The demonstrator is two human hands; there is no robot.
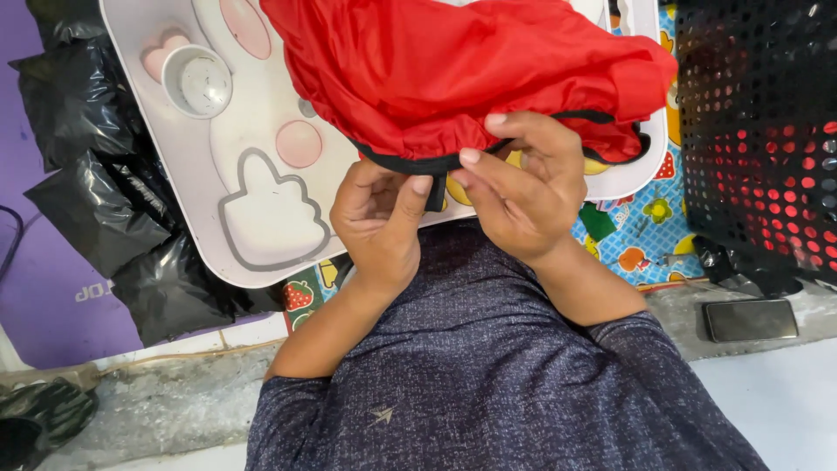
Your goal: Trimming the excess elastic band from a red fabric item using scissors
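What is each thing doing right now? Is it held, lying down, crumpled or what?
Red fabric: bunched up, black-edged hem pinched by both hands.
Left hand: closed on the hem's black tab.
Right hand: fingers gripping the hem.
White tray: lying flat, partly covered.
Small cup: upright, empty.
Phone: lying flat, screen dark.
Black bags: crumpled.

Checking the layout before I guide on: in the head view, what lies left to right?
Black plastic bags → white cup → left hand → right hand → black perforated basket.
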